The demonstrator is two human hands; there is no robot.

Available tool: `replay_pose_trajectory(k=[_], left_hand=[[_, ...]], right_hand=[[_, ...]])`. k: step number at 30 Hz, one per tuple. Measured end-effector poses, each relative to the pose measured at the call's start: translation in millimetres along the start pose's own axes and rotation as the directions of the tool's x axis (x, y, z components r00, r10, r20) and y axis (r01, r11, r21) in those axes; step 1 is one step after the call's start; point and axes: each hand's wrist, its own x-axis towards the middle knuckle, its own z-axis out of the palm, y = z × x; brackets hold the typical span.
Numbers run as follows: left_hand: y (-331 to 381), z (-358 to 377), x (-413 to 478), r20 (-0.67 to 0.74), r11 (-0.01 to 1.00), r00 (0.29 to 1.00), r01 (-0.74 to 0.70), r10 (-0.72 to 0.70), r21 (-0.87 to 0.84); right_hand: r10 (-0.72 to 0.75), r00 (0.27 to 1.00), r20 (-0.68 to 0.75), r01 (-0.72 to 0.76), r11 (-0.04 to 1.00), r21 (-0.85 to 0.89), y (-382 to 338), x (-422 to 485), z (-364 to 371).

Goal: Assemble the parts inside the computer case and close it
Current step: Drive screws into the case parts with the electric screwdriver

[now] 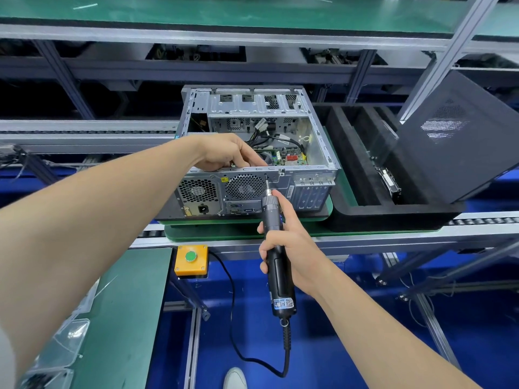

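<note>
The open computer case (314, 153) lies on its side on a green carrier (224, 234) on the conveyor line, with its rear wall towards the person and the motherboard (292, 158) exposed. The left hand (224, 153) reaches over the top edge of that wall with its fingers (252, 160) curled down inside. This is probably to brace whatever sits behind the rear fan grille (245, 187), but what they press is hidden.

The right hand (289, 242) is wrapped firmly around a corded electric screwdriver (280, 279). The tool is angled up so its bit (266, 181) meets a screw point just beside the grille's upper right corner. This looks like a fastening step from outside, with the part steadied from within.

The dark side panel (455, 144) leans in a black foam tray (348, 169) to the right and is not yet fitted.
</note>
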Motion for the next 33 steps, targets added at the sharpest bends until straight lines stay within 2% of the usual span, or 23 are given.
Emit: replay_pose_trajectory(k=[19,33], left_hand=[[0.3,2.4,2.7,-0.029,1.0,1.0,0.008,-0.007,0.027],[-1.3,3.6,1.1,-0.046,0.999,0.999,-0.029,0.028,-0.014]], right_hand=[[-0.002,1.0,0.013,0.001,1.0,0.013,-0.4,1.9,-1.5],[0.012,1.0,0.017,-0.012,1.0,0.01,4.6,-0.8,0.1]])
